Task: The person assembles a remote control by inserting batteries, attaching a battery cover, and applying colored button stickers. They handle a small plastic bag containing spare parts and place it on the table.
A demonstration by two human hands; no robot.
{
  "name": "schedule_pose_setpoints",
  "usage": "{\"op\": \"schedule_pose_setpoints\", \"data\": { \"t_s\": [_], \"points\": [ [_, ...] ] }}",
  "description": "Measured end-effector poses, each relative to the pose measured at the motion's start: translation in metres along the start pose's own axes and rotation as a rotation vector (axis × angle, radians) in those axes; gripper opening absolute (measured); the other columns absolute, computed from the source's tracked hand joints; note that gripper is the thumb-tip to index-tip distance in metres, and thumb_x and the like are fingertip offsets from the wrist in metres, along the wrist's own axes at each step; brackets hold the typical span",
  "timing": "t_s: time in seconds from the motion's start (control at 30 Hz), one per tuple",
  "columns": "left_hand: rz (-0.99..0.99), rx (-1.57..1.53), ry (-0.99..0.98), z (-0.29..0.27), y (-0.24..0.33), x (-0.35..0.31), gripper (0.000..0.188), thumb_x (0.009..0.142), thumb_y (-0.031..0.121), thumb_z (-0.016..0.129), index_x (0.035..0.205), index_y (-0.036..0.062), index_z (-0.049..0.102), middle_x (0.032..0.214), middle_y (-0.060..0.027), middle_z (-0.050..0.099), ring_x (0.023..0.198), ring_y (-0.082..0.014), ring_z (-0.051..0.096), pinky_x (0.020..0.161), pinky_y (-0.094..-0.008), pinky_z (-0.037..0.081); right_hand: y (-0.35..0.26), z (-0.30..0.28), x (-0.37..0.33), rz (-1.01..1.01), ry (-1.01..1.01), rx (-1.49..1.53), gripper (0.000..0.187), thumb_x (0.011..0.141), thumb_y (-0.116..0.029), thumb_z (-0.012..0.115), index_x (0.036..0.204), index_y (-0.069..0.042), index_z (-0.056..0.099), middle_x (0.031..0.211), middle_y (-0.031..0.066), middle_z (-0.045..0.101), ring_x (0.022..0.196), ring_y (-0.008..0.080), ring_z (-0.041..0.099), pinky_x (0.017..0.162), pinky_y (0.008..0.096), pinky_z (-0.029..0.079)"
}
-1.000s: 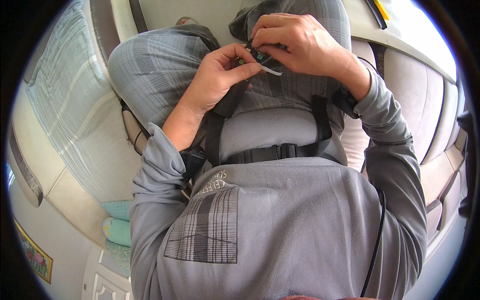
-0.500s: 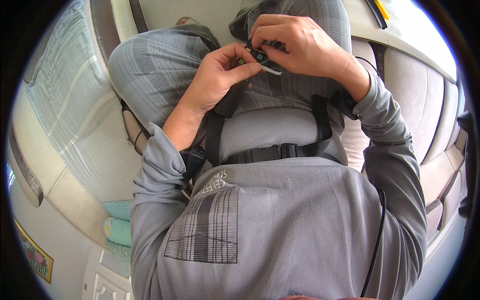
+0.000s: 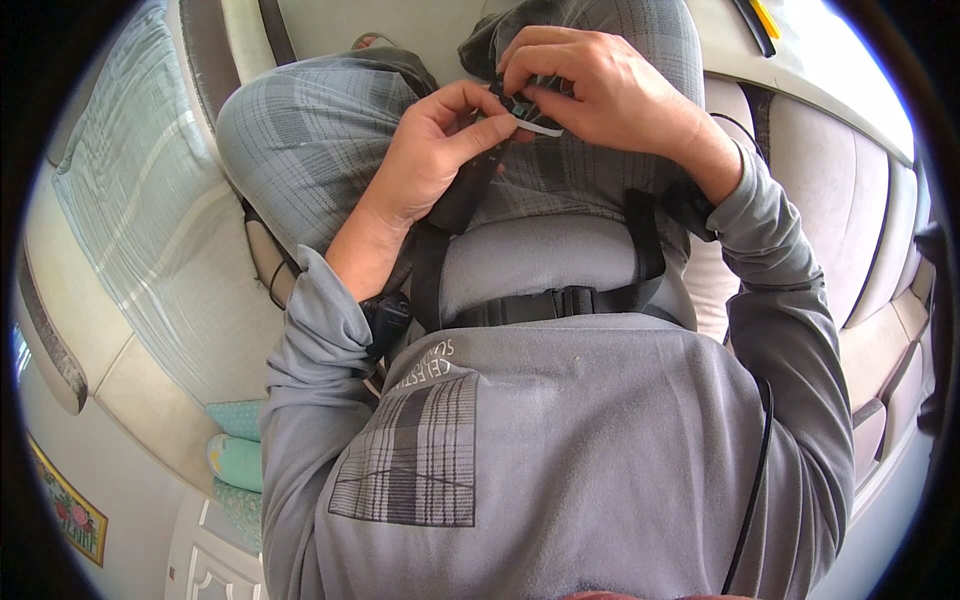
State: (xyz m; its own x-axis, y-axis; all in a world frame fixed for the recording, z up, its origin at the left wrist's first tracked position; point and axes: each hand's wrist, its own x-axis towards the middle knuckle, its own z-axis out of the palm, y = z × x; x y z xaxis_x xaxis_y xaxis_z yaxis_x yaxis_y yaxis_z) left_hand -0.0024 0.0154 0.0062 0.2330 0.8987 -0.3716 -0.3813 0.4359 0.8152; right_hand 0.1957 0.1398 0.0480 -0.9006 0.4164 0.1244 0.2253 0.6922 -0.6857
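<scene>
Over my lap, my left hand (image 3: 440,145) pinches a thin white strip (image 3: 538,127) between thumb and forefinger, its free end pointing right toward my other hand. Beneath the left fingers runs a long black remote control (image 3: 463,197) with small buttons, slanting from near my belly up toward the right fingers. My right hand (image 3: 600,90) is curled with bent fingers around the remote's far end. Its fingertips hide most of that end, so what they press on is partly out of sight.
I sit cross-legged in plaid trousers (image 3: 300,130) on a beige sofa (image 3: 800,200). A pale blue cover (image 3: 140,200) lies on the left, with green cushions (image 3: 235,460) behind. At the upper right, a black and yellow tool (image 3: 757,25) rests on a white table (image 3: 800,70).
The white strip has shifted slightly up, its free end now nearer my right fingers. Both hands stay in nearly the same place, with small finger movements.
</scene>
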Motion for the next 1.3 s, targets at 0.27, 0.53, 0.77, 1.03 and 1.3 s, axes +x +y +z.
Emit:
{"op": "schedule_pose_setpoints", "data": {
  "t_s": [0.27, 0.53, 0.77, 1.03, 1.3],
  "points": [
    [0.04, 0.008, 0.005, -0.004, -0.002, 0.003, 0.015, 0.107, 0.022, 0.057, 0.112, 0.0075, 0.055, 0.104, -0.0083, 0.07, 0.099, -0.0232, 0.076, 0.069, -0.0266, 0.062, 0.005, -0.002, -0.003, 0.114, -0.01, 0.222, 0.012, 0.091, -0.003, 0.064, 0.102, -0.001, 0.068, 0.107, 0.0144, 0.073, 0.088, 0.0257, 0.073, 0.08, 0.0356, 0.058],
    [0.07, -0.052, 0.049, -0.006, -0.005, 0.006, 0.017, 0.108, 0.023, 0.055, 0.115, 0.0078, 0.052, 0.105, -0.0118, 0.073, 0.094, -0.0236, 0.077, 0.067, -0.0264, 0.062, -0.005, 0.004, -0.004, 0.115, 0.001, 0.113, 0.017, 0.093, -0.015, 0.073, 0.088, 0.0, 0.067, 0.107, 0.0123, 0.072, 0.071, 0.0177, 0.065, 0.064, 0.0305, 0.053],
    [0.074, -0.054, 0.088, -0.005, -0.005, 0.005, 0.016, 0.108, 0.022, 0.056, 0.113, 0.0079, 0.052, 0.103, -0.0115, 0.072, 0.09, -0.022, 0.077, 0.067, -0.0262, 0.062, -0.012, 0.013, -0.005, 0.272, 0.021, 0.17, 0.021, 0.094, -0.016, 0.072, 0.084, 0.001, 0.064, 0.106, 0.014, 0.071, 0.068, 0.0171, 0.066, 0.064, 0.0302, 0.053],
    [0.095, -0.099, 0.15, -0.007, -0.005, 0.007, 0.013, 0.105, 0.013, 0.059, 0.11, 0.0032, 0.053, 0.094, -0.0098, 0.072, 0.083, -0.0154, 0.074, 0.073, -0.0249, 0.058, -0.013, 0.019, -0.002, 0.367, 0.046, 0.279, 0.023, 0.092, -0.017, 0.073, 0.082, 0.002, 0.063, 0.103, 0.0157, 0.07, 0.082, 0.0211, 0.077, 0.071, 0.0291, 0.057],
    [0.143, -0.115, 0.169, -0.007, -0.005, 0.006, 0.014, 0.104, 0.01, 0.061, 0.112, 0.003, 0.052, 0.092, -0.0099, 0.072, 0.082, -0.0143, 0.073, 0.073, -0.024, 0.058, -0.009, 0.02, 0.0, 0.471, 0.033, 0.341, 0.023, 0.091, -0.017, 0.075, 0.082, 0.001, 0.064, 0.094, 0.0121, 0.071, 0.081, 0.0179, 0.076, 0.073, 0.0284, 0.057]
  ]
}}
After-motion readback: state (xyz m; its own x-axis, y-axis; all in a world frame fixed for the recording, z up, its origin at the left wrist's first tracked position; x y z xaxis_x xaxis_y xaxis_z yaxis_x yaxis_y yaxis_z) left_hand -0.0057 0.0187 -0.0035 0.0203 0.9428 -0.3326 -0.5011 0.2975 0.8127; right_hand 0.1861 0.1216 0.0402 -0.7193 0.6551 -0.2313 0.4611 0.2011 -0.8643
